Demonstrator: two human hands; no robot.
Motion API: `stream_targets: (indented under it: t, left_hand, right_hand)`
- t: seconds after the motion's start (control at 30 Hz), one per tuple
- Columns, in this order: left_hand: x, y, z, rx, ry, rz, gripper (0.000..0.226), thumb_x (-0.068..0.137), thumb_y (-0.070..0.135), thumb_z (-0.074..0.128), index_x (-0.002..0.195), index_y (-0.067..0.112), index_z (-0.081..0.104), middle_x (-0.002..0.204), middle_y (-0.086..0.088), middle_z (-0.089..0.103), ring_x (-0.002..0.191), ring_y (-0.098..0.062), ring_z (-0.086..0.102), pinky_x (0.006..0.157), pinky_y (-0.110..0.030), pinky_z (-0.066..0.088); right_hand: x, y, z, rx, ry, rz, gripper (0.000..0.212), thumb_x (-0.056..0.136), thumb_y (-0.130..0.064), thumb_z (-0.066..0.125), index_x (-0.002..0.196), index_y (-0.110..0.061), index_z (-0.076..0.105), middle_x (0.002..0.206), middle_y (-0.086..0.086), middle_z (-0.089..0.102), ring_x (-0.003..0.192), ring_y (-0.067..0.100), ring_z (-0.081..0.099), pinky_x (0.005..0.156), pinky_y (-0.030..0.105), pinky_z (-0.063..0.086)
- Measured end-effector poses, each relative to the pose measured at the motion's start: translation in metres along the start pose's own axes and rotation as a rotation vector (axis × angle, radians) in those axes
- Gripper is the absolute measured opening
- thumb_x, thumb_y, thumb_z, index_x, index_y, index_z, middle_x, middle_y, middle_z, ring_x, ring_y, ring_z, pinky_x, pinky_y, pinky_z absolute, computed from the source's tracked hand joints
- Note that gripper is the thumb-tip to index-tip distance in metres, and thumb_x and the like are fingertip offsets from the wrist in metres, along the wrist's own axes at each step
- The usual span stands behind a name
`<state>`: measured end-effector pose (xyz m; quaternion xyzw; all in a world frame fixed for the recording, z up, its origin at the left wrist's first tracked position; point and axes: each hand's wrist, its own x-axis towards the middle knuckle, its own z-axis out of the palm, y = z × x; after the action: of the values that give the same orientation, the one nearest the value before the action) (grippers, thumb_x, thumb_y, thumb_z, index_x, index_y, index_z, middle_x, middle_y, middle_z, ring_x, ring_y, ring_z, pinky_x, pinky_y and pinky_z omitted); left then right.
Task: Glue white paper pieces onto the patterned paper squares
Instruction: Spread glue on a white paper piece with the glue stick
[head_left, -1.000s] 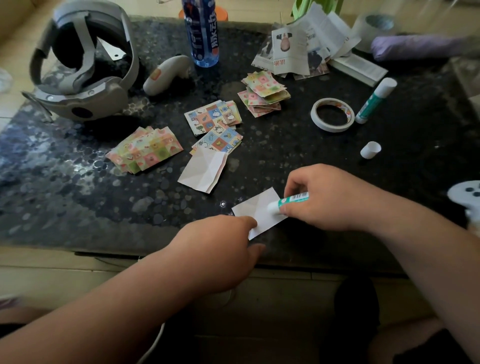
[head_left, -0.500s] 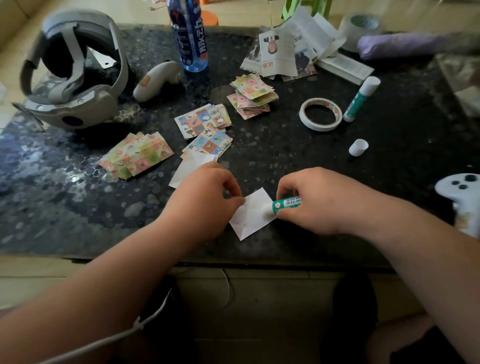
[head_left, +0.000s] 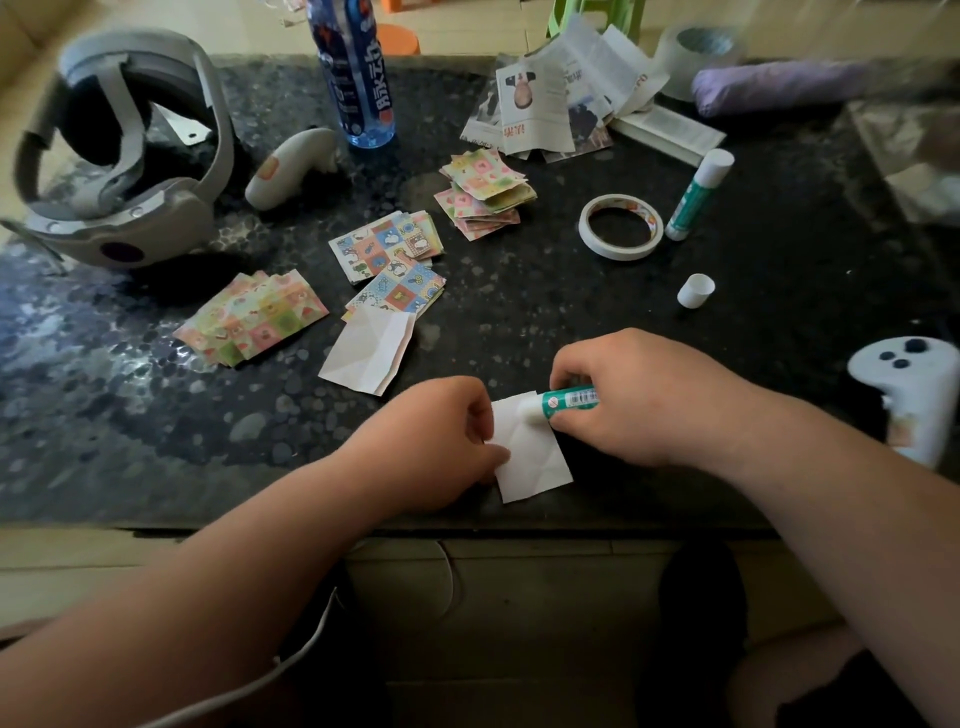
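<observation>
Headset (head_left: 156, 223), controller (head_left: 288, 166), bottle (head_left: 358, 78), tape roll (head_left: 618, 249) on table (head_left: 519, 317).

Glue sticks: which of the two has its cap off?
The stick gripped in the right hand, its white tip on the paper. The other stick, by the tape roll, has its cap on. A loose cap sits nearby.

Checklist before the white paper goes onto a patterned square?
1. Left hand pinches paper at its left edge, holding it in place: ok.
2. Right hand grips glue stick, tip on the paper near its far edge: ok.
3. Glue spread over the whole paper: cannot tell.
4. Squares lie uncovered beyond the hands: ok.
5. Cap in sight for recapping, lying apart from both hands: ok.
</observation>
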<state>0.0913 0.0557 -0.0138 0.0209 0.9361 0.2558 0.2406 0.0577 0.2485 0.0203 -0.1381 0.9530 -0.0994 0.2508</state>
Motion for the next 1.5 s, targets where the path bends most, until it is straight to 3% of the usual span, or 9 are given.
stream_targets:
  t: [0.07, 0.2, 0.3, 0.4, 0.6, 0.77, 1.03, 1.23, 1.5]
  left_hand:
    - [0.000, 0.001, 0.002, 0.033, -0.001, 0.010, 0.021, 0.087, 0.038, 0.075, 0.083, 0.030, 0.056, 0.082, 0.011, 0.067, 0.077, -0.003, 0.062, 0.068, -0.027, 0.053]
    - [0.000, -0.002, 0.005, 0.118, 0.152, 0.082, 0.025, 0.086, 0.041, 0.073, 0.085, 0.030, 0.051, 0.087, 0.014, 0.056, 0.079, -0.005, 0.054, 0.068, -0.027, 0.048]
    - [-0.003, -0.003, 0.012, 0.118, 0.164, 0.193, 0.033, 0.086, 0.036, 0.073, 0.102, 0.036, 0.044, 0.101, 0.020, 0.043, 0.091, -0.004, 0.044, 0.075, -0.024, 0.039]
    - [-0.005, -0.002, 0.016, 0.086, 0.156, 0.224, 0.040, 0.088, 0.029, 0.070, 0.115, 0.037, 0.042, 0.100, 0.022, 0.040, 0.091, -0.004, 0.040, 0.075, -0.022, 0.034]
    - [-0.003, -0.003, 0.014, 0.067, 0.175, 0.198, 0.042, 0.085, 0.030, 0.071, 0.113, 0.038, 0.041, 0.088, 0.021, 0.043, 0.083, -0.007, 0.047, 0.067, -0.027, 0.041]
    - [-0.003, -0.002, 0.015, 0.074, 0.173, 0.183, 0.040, 0.086, 0.030, 0.071, 0.112, 0.037, 0.041, 0.082, 0.018, 0.044, 0.081, -0.008, 0.048, 0.061, -0.026, 0.037]
    - [-0.002, -0.003, 0.015, 0.096, 0.172, 0.177, 0.039, 0.087, 0.033, 0.071, 0.114, 0.039, 0.043, 0.082, 0.021, 0.040, 0.086, -0.010, 0.050, 0.064, -0.026, 0.036]
    - [0.000, -0.004, 0.015, 0.111, 0.165, 0.183, 0.040, 0.088, 0.035, 0.072, 0.119, 0.040, 0.047, 0.095, 0.020, 0.040, 0.090, -0.009, 0.050, 0.074, -0.026, 0.040]
    - [0.002, -0.005, 0.018, 0.088, 0.185, 0.169, 0.041, 0.086, 0.035, 0.073, 0.117, 0.041, 0.046, 0.088, 0.020, 0.041, 0.090, -0.010, 0.052, 0.072, -0.027, 0.041]
  right_hand:
    - [0.001, 0.000, 0.001, 0.008, 0.002, 0.003, 0.018, 0.094, -0.052, 0.063, 0.107, -0.040, 0.064, 0.103, -0.015, 0.061, 0.091, 0.009, 0.059, 0.080, 0.036, 0.057]
    - [0.001, 0.000, 0.001, 0.043, 0.008, 0.014, 0.021, 0.092, -0.055, 0.064, 0.105, -0.038, 0.066, 0.100, -0.015, 0.061, 0.090, 0.008, 0.060, 0.080, 0.036, 0.057]
    - [0.002, 0.000, 0.001, 0.067, 0.014, 0.021, 0.019, 0.092, -0.052, 0.064, 0.104, -0.038, 0.068, 0.099, -0.015, 0.061, 0.091, 0.009, 0.061, 0.082, 0.038, 0.058]
    - [0.003, 0.000, 0.001, 0.075, 0.020, 0.025, 0.018, 0.092, -0.050, 0.064, 0.104, -0.037, 0.068, 0.100, -0.015, 0.062, 0.091, 0.009, 0.060, 0.082, 0.039, 0.058]
    - [0.002, 0.001, -0.004, 0.119, 0.098, 0.023, 0.015, 0.092, -0.050, 0.066, 0.099, -0.037, 0.067, 0.096, -0.016, 0.060, 0.086, 0.006, 0.058, 0.072, 0.032, 0.053]
    - [0.002, -0.003, 0.001, 0.076, 0.048, 0.041, 0.016, 0.093, -0.047, 0.065, 0.104, -0.036, 0.069, 0.100, -0.015, 0.062, 0.090, 0.008, 0.059, 0.079, 0.035, 0.057]
    - [0.000, -0.006, 0.002, 0.095, 0.023, 0.063, 0.015, 0.089, -0.050, 0.070, 0.093, -0.035, 0.071, 0.094, -0.014, 0.063, 0.084, 0.009, 0.061, 0.076, 0.035, 0.058]
    - [-0.007, -0.008, -0.003, 0.083, -0.131, 0.076, 0.015, 0.086, -0.048, 0.076, 0.090, -0.033, 0.075, 0.090, -0.014, 0.068, 0.082, 0.009, 0.066, 0.077, 0.035, 0.061]
    - [0.002, -0.006, 0.004, 0.109, 0.053, 0.103, 0.020, 0.095, -0.048, 0.065, 0.107, -0.035, 0.073, 0.101, -0.011, 0.066, 0.089, 0.010, 0.060, 0.078, 0.033, 0.056]
